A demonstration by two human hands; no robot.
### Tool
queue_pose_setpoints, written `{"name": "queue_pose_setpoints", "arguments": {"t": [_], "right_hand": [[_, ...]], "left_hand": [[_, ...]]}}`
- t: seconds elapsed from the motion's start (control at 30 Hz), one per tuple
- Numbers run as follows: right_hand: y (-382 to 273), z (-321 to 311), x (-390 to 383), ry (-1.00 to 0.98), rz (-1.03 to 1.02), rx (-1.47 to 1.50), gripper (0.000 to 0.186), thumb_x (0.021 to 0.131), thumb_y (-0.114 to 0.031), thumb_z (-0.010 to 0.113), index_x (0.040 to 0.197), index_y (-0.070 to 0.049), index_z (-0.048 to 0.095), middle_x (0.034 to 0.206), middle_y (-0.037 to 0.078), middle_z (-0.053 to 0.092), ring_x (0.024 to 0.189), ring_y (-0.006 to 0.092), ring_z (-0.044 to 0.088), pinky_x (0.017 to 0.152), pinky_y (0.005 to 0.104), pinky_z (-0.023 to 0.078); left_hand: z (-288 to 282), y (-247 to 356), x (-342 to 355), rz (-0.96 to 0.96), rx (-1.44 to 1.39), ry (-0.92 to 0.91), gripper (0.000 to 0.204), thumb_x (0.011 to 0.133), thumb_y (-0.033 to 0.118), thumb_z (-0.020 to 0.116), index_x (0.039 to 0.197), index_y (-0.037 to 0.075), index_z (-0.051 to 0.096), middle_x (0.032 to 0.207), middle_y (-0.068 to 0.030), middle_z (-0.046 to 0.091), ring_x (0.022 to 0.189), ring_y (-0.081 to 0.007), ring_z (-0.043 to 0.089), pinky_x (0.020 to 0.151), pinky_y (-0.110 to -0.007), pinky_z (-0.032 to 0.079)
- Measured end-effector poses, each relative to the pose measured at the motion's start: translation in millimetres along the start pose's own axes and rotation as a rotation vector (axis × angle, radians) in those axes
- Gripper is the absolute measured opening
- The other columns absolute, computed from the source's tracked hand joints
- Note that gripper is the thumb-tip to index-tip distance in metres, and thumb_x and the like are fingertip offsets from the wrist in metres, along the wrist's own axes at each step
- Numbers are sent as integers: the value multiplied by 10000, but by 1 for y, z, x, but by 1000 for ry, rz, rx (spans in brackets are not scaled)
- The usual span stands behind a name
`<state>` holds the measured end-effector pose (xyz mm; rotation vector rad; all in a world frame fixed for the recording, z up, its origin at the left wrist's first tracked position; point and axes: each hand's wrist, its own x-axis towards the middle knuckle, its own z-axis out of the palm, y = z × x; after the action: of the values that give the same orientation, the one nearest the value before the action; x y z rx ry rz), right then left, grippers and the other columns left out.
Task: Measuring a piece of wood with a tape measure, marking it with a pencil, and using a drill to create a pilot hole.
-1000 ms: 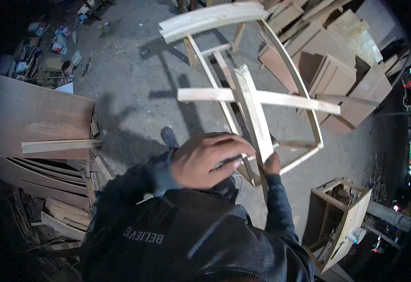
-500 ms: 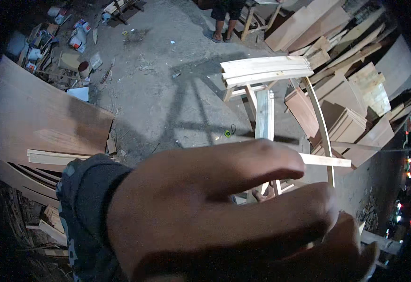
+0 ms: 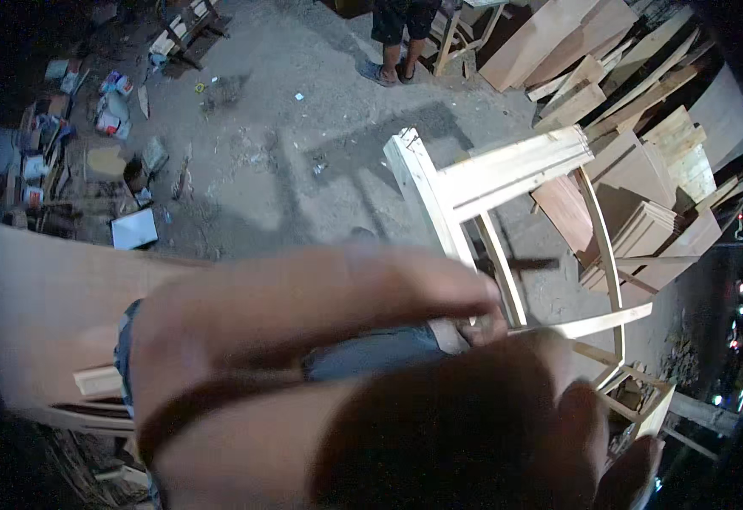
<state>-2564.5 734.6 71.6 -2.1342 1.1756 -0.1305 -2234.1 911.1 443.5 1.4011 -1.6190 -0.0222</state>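
My left hand (image 3: 346, 374) fills the lower middle, very close and partly blurred. Its thumb stands apart from the bent fingers, nothing shows between them, and a dark shadow covers much of it. Through the gap, blue-grey cloth (image 3: 371, 350) shows. Beyond the thumb, a small patch of skin like fingers (image 3: 492, 327) lies by the near end of a long pale wooden plank (image 3: 431, 204). I cannot tell whether it is my right hand; the rest is hidden. The plank's far part rests against a wooden frame (image 3: 516, 174) with a wide top board and thin legs.
Plywood sheets and offcuts (image 3: 643, 229) lean and lie at the right. A large brown panel (image 3: 57, 297) is at the left, with buckets and scraps (image 3: 116, 110) beyond it. A person in dark shorts (image 3: 401, 25) stands at the far side by a wooden stand (image 3: 469, 38).
My left hand has shifted left and lower, and blurs. The plank's far end has swung left, beside the frame's top. The whole view has tilted a little.
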Motion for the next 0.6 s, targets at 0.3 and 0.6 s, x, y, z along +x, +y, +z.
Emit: {"name": "queue_pose_setpoints", "arguments": {"t": [0.3, 0.6], "right_hand": [[-139, 40, 181, -21, 122, -61, 803, 664, -324, 908, 1301, 35, 576, 1097, 293, 699, 1024, 421, 696, 863, 465, 568], [-244, 52, 341, 30, 335, -170, 896, 662, -453, 872, 1356, 3, 537, 1147, 280, 687, 1052, 409, 687, 900, 469, 559]], "left_hand": [[-82, -289, 29, -535, -107, -252, 337, 981, 98, 580, 1301, -1, 612, 1158, -142, 719, 1057, -234, 689, 949, -369, 528], [-29, -715, -331, -1434, -75, -376, 452, 963, 362, 681, 1252, 15, 657, 1113, -183, 723, 1028, -290, 686, 917, -423, 550]]}}
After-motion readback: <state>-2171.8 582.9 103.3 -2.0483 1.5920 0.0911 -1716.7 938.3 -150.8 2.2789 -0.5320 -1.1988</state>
